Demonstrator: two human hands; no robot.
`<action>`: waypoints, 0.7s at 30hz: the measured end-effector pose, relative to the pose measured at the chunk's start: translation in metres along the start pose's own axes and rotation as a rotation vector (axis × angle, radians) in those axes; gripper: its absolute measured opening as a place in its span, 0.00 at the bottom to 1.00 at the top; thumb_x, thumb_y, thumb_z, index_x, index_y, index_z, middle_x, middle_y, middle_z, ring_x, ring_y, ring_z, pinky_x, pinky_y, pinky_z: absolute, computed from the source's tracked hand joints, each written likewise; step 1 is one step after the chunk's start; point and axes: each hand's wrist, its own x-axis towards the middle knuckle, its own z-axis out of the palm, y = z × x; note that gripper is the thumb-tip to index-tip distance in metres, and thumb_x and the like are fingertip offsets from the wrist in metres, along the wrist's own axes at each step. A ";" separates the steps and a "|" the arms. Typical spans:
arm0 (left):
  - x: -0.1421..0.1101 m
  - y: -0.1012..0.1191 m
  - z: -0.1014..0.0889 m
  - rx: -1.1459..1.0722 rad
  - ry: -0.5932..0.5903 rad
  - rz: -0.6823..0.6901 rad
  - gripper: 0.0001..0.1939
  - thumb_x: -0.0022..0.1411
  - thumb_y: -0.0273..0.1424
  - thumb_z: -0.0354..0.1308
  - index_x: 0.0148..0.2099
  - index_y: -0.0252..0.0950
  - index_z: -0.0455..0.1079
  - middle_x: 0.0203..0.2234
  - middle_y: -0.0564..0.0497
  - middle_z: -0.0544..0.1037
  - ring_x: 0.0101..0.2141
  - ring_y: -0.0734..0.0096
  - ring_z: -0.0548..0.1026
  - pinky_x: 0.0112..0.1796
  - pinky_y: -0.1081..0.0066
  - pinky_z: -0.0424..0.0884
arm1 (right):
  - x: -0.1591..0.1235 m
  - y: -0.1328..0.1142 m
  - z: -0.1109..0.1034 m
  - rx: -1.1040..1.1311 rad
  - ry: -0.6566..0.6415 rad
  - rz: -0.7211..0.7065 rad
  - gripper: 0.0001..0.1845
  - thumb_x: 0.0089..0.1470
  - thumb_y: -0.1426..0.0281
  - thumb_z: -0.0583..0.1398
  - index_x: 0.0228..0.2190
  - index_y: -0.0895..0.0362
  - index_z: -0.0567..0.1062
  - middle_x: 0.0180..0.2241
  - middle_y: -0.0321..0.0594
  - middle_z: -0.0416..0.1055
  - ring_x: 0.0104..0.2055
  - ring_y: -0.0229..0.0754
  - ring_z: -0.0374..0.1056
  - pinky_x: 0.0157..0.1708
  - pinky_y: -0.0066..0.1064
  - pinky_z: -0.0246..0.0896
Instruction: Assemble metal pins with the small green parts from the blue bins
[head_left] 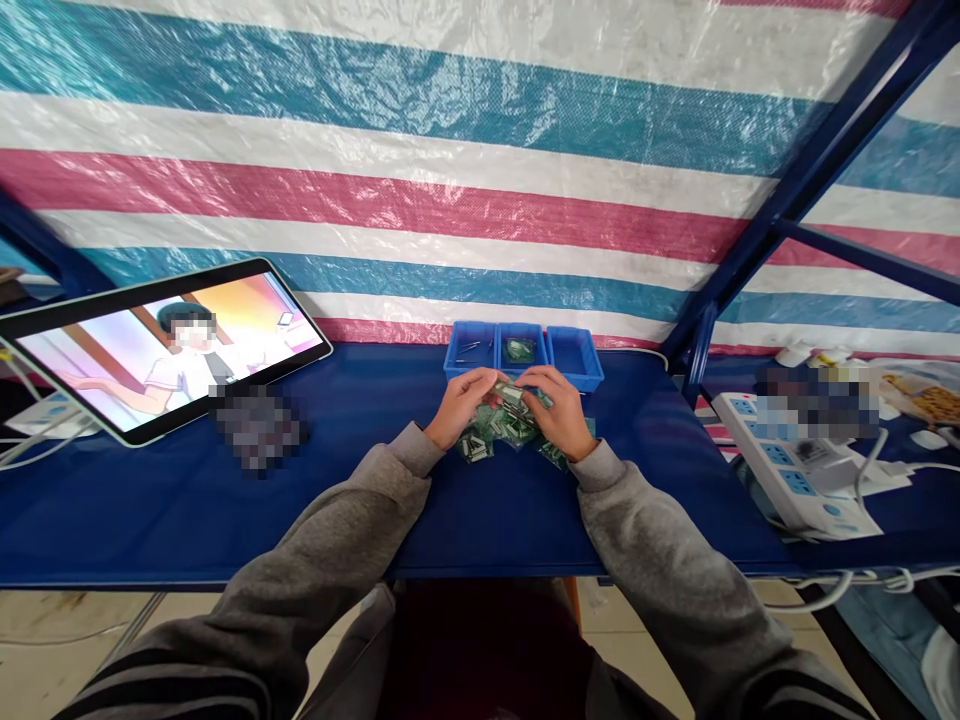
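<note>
My left hand [457,408] and my right hand [562,408] meet over the middle of the blue table, fingers pinched at either side of a small clear plastic bag [511,392] with pale contents. Fingers partly hide the bag, and its contents are too small to name. Beneath and around the hands lie several clear bags [476,445] with green edging and small silvery and dark parts inside. Just beyond the hands stands a row of blue plastic bins [590,380]. Thin metal pieces [469,350] lie in the left bin, and a greenish bag [519,349] in the middle one.
A tablet [135,436] playing a cartoon leans at the left, with a blurred dark object [261,430] beside it. To the right are a white power strip [787,475], plugs and cables. Striped plastic sheeting [450,190] and a blue metal frame [795,170] bound the table [360,390].
</note>
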 end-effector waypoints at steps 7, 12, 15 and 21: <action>0.000 0.001 0.000 0.280 0.009 0.107 0.19 0.58 0.48 0.60 0.38 0.36 0.73 0.42 0.44 0.72 0.40 0.61 0.73 0.35 0.67 0.72 | -0.001 -0.003 0.000 0.175 -0.008 0.229 0.11 0.56 0.59 0.60 0.35 0.55 0.75 0.25 0.37 0.75 0.24 0.42 0.71 0.29 0.34 0.68; -0.002 0.006 0.003 0.188 -0.008 0.008 0.18 0.58 0.47 0.60 0.37 0.36 0.68 0.26 0.51 0.72 0.27 0.70 0.71 0.29 0.70 0.69 | -0.002 -0.004 -0.001 0.241 -0.019 0.228 0.13 0.61 0.60 0.56 0.40 0.54 0.74 0.25 0.37 0.74 0.26 0.41 0.72 0.30 0.34 0.69; -0.003 0.011 0.004 0.000 0.050 -0.063 0.23 0.54 0.44 0.66 0.45 0.39 0.61 0.21 0.58 0.68 0.21 0.75 0.68 0.25 0.74 0.67 | -0.001 -0.001 -0.002 0.181 -0.018 0.120 0.14 0.62 0.61 0.54 0.44 0.53 0.74 0.40 0.44 0.74 0.38 0.45 0.73 0.37 0.38 0.71; -0.002 0.010 0.006 -0.185 -0.004 -0.161 0.22 0.52 0.44 0.67 0.40 0.37 0.63 0.20 0.59 0.65 0.19 0.80 0.63 0.22 0.76 0.66 | -0.001 0.002 -0.001 0.029 -0.076 -0.034 0.10 0.61 0.64 0.56 0.37 0.52 0.76 0.52 0.47 0.69 0.54 0.49 0.67 0.52 0.43 0.66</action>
